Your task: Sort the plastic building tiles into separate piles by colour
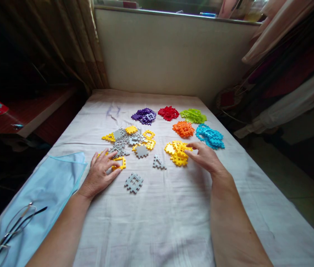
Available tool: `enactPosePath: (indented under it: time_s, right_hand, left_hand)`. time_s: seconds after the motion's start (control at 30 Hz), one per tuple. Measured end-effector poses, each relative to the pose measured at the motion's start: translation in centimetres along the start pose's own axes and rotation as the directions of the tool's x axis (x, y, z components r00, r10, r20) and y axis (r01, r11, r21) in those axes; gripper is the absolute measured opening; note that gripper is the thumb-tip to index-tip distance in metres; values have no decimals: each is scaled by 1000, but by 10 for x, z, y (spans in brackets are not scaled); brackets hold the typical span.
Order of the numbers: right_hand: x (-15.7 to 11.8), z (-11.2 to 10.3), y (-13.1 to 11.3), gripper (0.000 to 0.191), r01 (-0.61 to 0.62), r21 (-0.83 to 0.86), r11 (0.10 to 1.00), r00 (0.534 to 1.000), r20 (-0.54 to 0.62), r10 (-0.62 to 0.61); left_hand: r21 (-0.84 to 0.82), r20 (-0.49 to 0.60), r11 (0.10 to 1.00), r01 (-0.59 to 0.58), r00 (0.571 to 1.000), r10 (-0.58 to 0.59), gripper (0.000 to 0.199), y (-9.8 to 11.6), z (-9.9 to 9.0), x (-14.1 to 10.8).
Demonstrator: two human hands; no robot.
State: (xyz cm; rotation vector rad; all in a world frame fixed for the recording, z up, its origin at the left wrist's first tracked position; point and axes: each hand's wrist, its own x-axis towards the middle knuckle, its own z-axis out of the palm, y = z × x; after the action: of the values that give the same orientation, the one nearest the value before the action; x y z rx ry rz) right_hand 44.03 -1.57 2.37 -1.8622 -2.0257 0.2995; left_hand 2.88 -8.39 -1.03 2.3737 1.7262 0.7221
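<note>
My left hand (101, 172) lies with fingers spread over the near left edge of a mixed heap of yellow and grey plastic interlocking tiles. Its thumb and index finger rest beside a yellow square frame tile (124, 163). My right hand (203, 157) is at a pile of yellow interlocking tiles (179, 160), thumb and index finger pinched at the edge of one yellow tile. Between the hands lie a grey triangular tile (159, 163) and a grey square window tile (134, 183). A solid grey tile (141, 151) sits at the heap's near side.
Behind are single-colour piles: purple tiles (144, 116), red tiles (168, 113), green tiles (193, 115), orange tiles (183, 129) and blue tiles (210, 137). Eyeglasses (15, 231) lie on a light blue cloth (54, 185) at left. A white sheet (151, 230) covers the table.
</note>
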Motion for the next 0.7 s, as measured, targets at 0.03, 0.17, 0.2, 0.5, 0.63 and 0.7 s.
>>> enactPosePath:
  time_s: [0.03,0.17,0.2,0.5,0.63,0.7]
  right_hand:
    - [0,-1,-5,24,15,4,1000,999,-29,-15]
    - [-1,1,-38,19,134,86,987,988,-95,-126]
    - [-2,3,-47,17,166,122,979,984,-82,-157]
    - [-24,39,-121,25,158,511,845,888,300,-347]
    - [-29,50,-131,23,38,656,754,867,353,-351]
    - [-29,55,-132,19,-27,725,688,875,350,-335]
  left_hand:
    - [-12,-8,1000,-4,1000,4,22,1,0,0]
    - [-82,-45,996,-29,999,25,23,12,2,0]
    - [-99,-49,994,-45,998,40,22,17,3,0]
    - [-128,-58,972,-197,980,191,16,49,14,-1]
    - [-119,-83,967,-225,973,216,16,52,17,0]
    - [-118,-93,967,-224,972,214,16,53,17,0]
